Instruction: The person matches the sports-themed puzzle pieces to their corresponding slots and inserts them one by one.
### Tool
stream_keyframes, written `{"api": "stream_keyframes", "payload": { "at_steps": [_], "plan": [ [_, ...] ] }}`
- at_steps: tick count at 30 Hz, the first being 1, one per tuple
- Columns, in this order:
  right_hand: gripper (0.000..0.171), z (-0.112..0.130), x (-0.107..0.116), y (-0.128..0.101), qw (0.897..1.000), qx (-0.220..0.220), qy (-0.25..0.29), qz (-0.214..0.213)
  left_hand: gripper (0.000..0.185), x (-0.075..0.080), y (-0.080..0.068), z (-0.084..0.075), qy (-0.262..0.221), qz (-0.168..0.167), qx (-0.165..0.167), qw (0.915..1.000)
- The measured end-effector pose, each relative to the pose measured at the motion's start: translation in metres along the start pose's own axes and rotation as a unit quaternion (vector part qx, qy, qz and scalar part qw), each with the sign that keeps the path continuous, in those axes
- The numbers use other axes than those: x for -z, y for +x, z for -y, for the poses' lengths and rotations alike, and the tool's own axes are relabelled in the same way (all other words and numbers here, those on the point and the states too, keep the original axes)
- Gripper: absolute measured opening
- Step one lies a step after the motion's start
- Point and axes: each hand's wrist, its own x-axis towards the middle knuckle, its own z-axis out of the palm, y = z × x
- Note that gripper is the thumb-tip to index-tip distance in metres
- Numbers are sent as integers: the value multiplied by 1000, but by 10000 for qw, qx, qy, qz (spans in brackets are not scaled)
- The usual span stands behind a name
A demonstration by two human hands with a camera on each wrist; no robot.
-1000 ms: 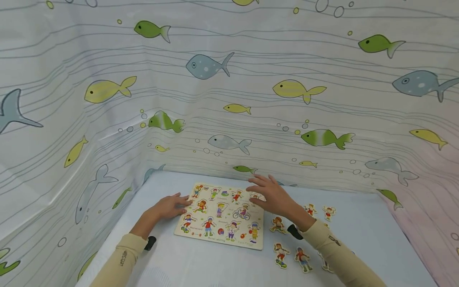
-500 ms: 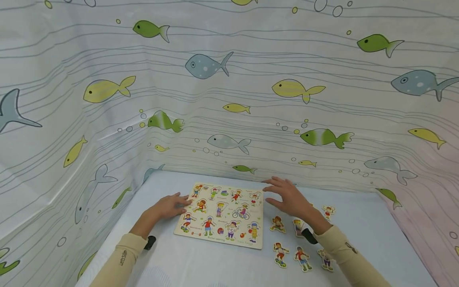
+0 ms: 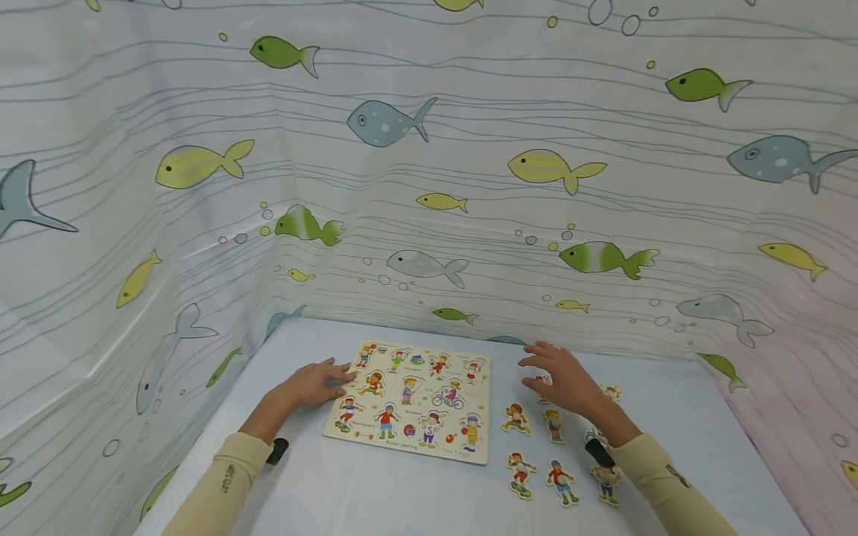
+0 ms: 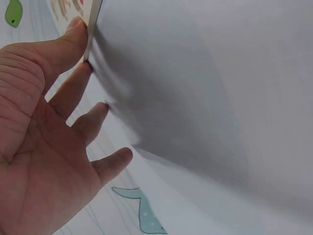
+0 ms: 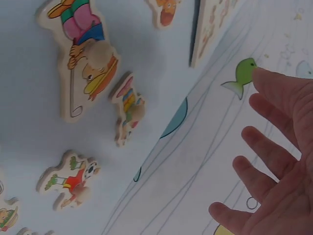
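Head: right grip (image 3: 565, 380) shifted right, loose, empty; left grip (image 3: 313, 383) unclenched, touching puzzle board (image 3: 392, 387).

Board (image 3: 393, 402) on table (image 3: 395, 495) | pieces (image 3: 561, 482) right of board | backdrop (image 3: 496, 231) behind

Your cream rectangular wooden board (image 3: 392, 397) bears multicoloured printed figures (image 3: 410, 391). Right of it, cream-edged wooden figure pieces (image 3: 519, 472) show red, blue and green; behind it, white sheeting (image 3: 469, 130) carries green, yellow and grey-blue fish (image 3: 538, 166).

Creased, wavy-lined white sheeting (image 3: 469, 167) with green, yellow and blue fish (image 3: 380, 125), behind a pale tabletop (image 3: 375, 491).
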Motion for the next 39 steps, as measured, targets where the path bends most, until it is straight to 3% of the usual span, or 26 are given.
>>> {"api": "stream_keyframes", "payload": {
  "at_steps": [5,15,29,39],
  "plan": [
    [28,-11,-5,-5,9997,-214,-116,-54,44,1,0,1,-30,1,23,10000],
    [28,-34,-14,-16,9968,-695,-309,240,43,0,0,0,-88,-17,27,10000],
    [21,-61,-31,-28,9964,-653,-507,204,43,-1,0,0,-124,33,69,9999],
    [14,-63,-36,-25,9945,-818,-598,271,44,0,-2,-3,-111,-9,37,9999]
  ]
}}
